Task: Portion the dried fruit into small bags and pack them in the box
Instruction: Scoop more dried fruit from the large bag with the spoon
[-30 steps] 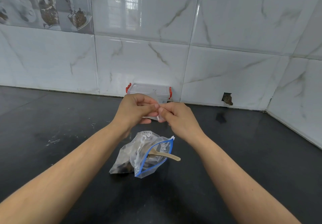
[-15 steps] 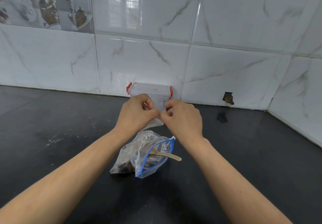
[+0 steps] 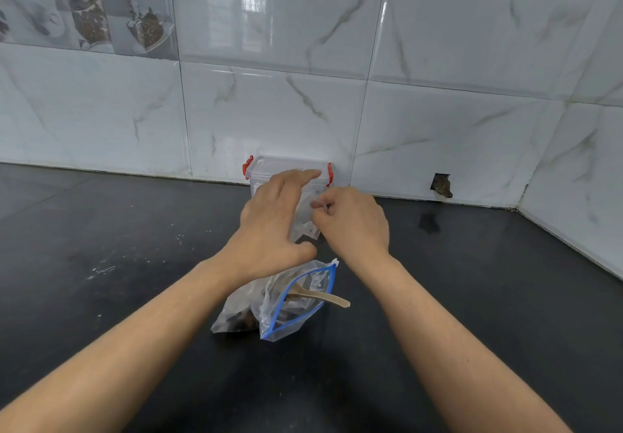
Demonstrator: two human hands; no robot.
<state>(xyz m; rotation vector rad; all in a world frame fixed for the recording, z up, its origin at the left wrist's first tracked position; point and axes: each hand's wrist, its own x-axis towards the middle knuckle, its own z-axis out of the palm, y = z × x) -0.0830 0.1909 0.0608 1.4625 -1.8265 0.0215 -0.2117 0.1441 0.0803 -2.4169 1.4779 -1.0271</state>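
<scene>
Clear plastic is filling both hands at the middle of the counter (image 3: 101,297) — a small bag (image 3: 305,220) hanging between them, just in front of the lidded box (image 3: 286,166) with red clips, which is sitting at twelve o'clock against the wall. The right hand (image 3: 354,223) is pinching the bag's top edge with curled fingers; the left hand (image 3: 273,227) is spreading over its other side, fingers mostly straight, thumb tucked beneath. Whether fruit is inside is too hidden to tell. At six o'clock from the hands, the big zip bag (image 3: 296,301) of dried fruit is lying open with a wooden spoon (image 3: 320,297) poking out. The small bag is looking light, limp and slippery — best taken by its stiffer top seam, since the film will likely crumple anywhere else.
</scene>
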